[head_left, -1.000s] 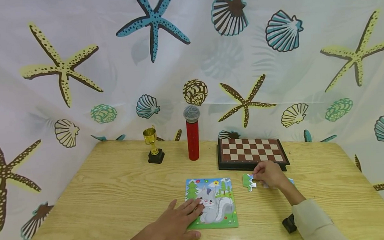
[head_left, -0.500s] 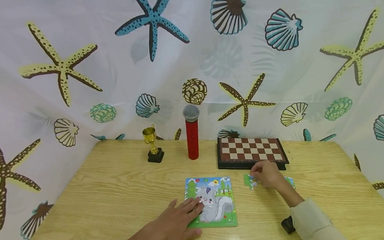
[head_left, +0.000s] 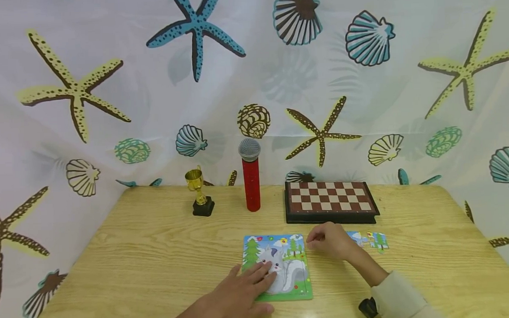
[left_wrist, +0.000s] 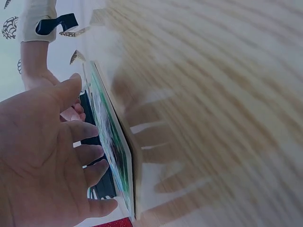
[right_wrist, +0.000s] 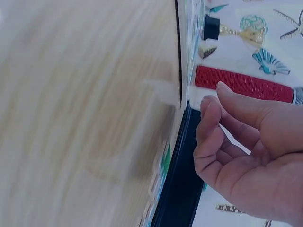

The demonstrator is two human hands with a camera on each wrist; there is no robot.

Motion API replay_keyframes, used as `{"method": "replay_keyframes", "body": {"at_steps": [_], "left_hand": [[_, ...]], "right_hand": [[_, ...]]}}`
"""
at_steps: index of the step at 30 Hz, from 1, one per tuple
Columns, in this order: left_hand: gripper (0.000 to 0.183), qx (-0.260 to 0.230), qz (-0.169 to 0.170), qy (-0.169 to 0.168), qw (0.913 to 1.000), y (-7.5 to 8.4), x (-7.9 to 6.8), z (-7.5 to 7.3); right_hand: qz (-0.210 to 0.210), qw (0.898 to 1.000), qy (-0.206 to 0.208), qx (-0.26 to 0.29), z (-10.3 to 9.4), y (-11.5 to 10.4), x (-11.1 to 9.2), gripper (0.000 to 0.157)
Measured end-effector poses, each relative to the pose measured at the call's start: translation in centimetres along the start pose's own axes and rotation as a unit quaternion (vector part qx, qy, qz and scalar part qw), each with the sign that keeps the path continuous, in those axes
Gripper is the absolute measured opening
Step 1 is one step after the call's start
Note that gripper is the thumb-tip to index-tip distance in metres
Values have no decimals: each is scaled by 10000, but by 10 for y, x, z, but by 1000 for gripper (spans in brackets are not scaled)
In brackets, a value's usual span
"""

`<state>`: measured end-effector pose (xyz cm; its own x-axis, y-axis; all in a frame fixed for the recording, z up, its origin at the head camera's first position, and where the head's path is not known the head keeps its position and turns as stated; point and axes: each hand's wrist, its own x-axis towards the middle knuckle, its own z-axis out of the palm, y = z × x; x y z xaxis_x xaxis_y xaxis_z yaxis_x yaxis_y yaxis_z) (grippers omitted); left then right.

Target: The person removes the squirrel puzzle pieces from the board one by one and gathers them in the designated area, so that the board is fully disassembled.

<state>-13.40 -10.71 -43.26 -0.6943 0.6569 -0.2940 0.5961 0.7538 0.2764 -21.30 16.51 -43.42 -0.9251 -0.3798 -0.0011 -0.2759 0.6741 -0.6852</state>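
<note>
The loose puzzle pieces [head_left: 380,240] lie in a sideways row right of the squirrel puzzle [head_left: 299,291]; the right hand [head_left: 331,240], between them and that puzzle, is the nearer, its fingers curled, apparently around nothing; the left hand [head_left: 241,294] lies over the puzzle's left part, fingers extended; since the earlier frame, the right hand has shifted puzzleward.

At your eleven o'clock stands a gold trophy cup [head_left: 200,199], at twelve an upright red microphone [head_left: 251,180], at one a checkered chessboard box [head_left: 330,198]; a starfish-and-seashell-print cloth [head_left: 151,101] hangs behind them.
</note>
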Motion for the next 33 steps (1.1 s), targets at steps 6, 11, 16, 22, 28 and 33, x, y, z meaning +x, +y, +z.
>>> {"method": "replay_keyframes", "body": {"at_steps": [6,11,16,22,28,33], "left_hand": [[68,61,164,-15,9998,7,8,2],[68,88,180,-154,9997,12,13,2],[68,324,163,-245,9990,14,17,6],[69,471,191,-224,9985,14,19,9],[68,634,264,-137,9975,14,18,9],[68,694,225,-169,9972,14,18,9]], "right_hand": [[-157,9996,-234,70,12,-6,0,5],[-175,9992,-344,82,19,-8,2,5],[-175,9989,-416,145,22,-9,1,4],[-104,9988,-473,103,24,-10,1,5],[3,9988,-482,63,24,-12,2,7],[71,9976,-545,414,24,-13,3,8]]}}
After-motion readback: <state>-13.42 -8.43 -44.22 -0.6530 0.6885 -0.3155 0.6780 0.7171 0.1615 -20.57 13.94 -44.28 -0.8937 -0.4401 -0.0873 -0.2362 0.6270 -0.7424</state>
